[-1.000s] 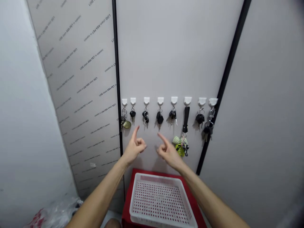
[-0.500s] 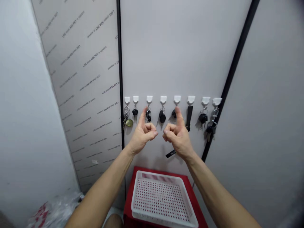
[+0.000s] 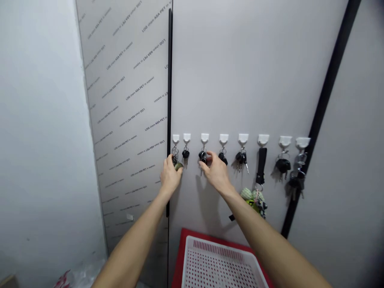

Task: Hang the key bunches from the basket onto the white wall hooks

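Observation:
A row of white hooks with keys hangs on the pale grey panel. My left hand (image 3: 170, 176) is curled around the leftmost bunch of keys (image 3: 178, 165), which has a greenish-gold fob; its thumb lies at the fob's right side. Further right, my right hand (image 3: 217, 172) has thumb and forefinger curved about the bunch of keys with black heads (image 3: 202, 155) on the third hook (image 3: 205, 138). Both bunches still hang from their hooks. Between my hands a small black-headed key set (image 3: 185, 154) hangs untouched.
More keys (image 3: 241, 157) hang to the right, along with a black strap (image 3: 261, 165) carrying a green patterned charm (image 3: 255, 200). Below stands a white perforated basket (image 3: 223, 245) on a red surface (image 3: 177, 264). A black vertical strip (image 3: 169, 100) edges the panel at left.
My hands, earlier pointing upward in front of the middle hooks, have moved left to two key bunches, their fingers now curled around them. The view has shifted, so the hooks sit further right and lower.

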### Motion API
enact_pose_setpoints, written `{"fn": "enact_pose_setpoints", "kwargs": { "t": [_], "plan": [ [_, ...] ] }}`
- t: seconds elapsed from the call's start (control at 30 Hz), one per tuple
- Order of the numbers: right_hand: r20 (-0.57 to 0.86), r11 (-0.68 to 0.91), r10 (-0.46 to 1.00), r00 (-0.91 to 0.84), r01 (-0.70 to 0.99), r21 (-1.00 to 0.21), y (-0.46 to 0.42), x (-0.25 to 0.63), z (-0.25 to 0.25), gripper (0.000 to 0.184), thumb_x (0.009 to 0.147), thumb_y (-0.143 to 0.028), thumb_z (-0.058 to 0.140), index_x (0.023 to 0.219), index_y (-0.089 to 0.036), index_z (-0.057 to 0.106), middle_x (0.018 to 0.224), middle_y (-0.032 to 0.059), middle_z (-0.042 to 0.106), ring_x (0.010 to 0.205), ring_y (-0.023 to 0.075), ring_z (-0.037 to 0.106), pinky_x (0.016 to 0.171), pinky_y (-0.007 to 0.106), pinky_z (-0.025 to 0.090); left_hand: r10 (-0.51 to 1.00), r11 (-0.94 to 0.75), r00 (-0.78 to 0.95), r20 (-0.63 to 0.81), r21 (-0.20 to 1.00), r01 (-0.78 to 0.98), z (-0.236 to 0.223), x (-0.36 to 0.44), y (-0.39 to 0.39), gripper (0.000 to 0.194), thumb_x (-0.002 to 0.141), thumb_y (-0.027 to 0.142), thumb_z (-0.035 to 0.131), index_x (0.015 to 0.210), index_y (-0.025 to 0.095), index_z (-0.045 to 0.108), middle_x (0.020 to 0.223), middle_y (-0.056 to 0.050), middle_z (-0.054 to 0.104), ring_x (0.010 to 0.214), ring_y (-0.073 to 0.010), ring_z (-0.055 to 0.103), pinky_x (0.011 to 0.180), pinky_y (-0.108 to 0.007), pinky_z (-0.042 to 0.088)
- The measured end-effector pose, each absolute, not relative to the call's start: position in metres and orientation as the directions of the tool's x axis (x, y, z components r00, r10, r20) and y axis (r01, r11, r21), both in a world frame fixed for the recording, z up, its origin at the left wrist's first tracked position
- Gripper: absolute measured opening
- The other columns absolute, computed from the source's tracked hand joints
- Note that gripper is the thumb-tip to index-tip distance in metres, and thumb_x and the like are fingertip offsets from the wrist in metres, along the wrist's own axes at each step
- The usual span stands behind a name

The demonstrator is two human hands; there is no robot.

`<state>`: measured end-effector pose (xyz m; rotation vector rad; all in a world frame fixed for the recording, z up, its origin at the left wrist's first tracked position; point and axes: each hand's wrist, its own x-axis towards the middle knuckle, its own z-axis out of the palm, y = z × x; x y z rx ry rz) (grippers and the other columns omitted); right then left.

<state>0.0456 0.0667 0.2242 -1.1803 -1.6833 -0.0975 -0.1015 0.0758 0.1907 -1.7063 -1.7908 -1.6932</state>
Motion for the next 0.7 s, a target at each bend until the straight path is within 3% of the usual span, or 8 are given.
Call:
{"fn": "enact_pose_setpoints", "kwargs": {
  "t": [0.17,0.3,0.5,0.63,0.7],
  "plan": [
    [0.706,0.336,0.702,0.096,0.83,-0.446,0.082,0.035,0.231,0.039,0.063,-0.036,0.045,0.098,-0.019,0.045,0.068,0.0049,0.058,0.066,0.0185,0.052,0.055,0.027,0.036,0.649,-0.308,-0.399,0.648,0.704,0.64,0.201,-0.102,0.083,0.038,0.058,0.024,0.048,0.096,0.018,0.043,0.08,-0.005,0.054,0.076,-0.0175,0.05,0.066,-0.028,0.037],
    [0.697,0.389,0.713,0.082,0.78,-0.49,0.085,0.037,0.235,0.028,0.062,-0.029,0.043,0.086,-0.017,0.052,0.058,0.0017,0.056,0.057,0.0141,0.051,0.054,0.024,0.036,0.698,-0.364,-0.46,0.549,0.825,0.432,0.216,-0.113,0.085,0.026,0.055,0.023,0.048,0.08,0.016,0.05,0.066,-0.001,0.054,0.059,-0.0122,0.05,0.056,-0.023,0.037],
    [0.792,0.557,0.606,0.08,0.668,-0.494,0.082,0.049,0.258,0.026,0.064,-0.026,0.037,0.076,-0.013,0.057,0.056,0.0017,0.056,0.05,0.0103,0.047,0.052,0.021,0.036,0.654,-0.502,-0.496,0.571,0.818,0.28,0.247,-0.133,0.088,0.027,0.052,0.021,0.047,0.078,0.014,0.051,0.055,0.002,0.051,0.045,-0.0072,0.044,0.045,-0.018,0.035],
    [0.865,0.609,0.499,0.061,0.685,-0.4,0.081,0.046,0.287,0.025,0.065,-0.024,0.039,0.076,-0.014,0.058,0.062,0.0033,0.059,0.055,0.0108,0.049,0.057,0.022,0.036,0.604,-0.542,-0.49,0.629,0.775,0.326,0.278,-0.14,0.088,0.026,0.051,0.019,0.047,0.076,0.013,0.052,0.053,0.003,0.049,0.043,-0.0059,0.041,0.043,-0.017,0.034],
    [0.859,0.6,0.511,0.023,0.706,-0.375,0.08,0.043,0.298,0.024,0.066,-0.024,0.039,0.077,-0.015,0.058,0.059,0.0025,0.058,0.054,0.0108,0.049,0.056,0.022,0.036,0.612,-0.558,-0.436,0.66,0.751,0.353,0.291,-0.139,0.082,0.026,0.05,0.017,0.048,0.075,0.013,0.053,0.052,0.004,0.048,0.041,-0.0054,0.04,0.042,-0.017,0.033]
  ]
}}
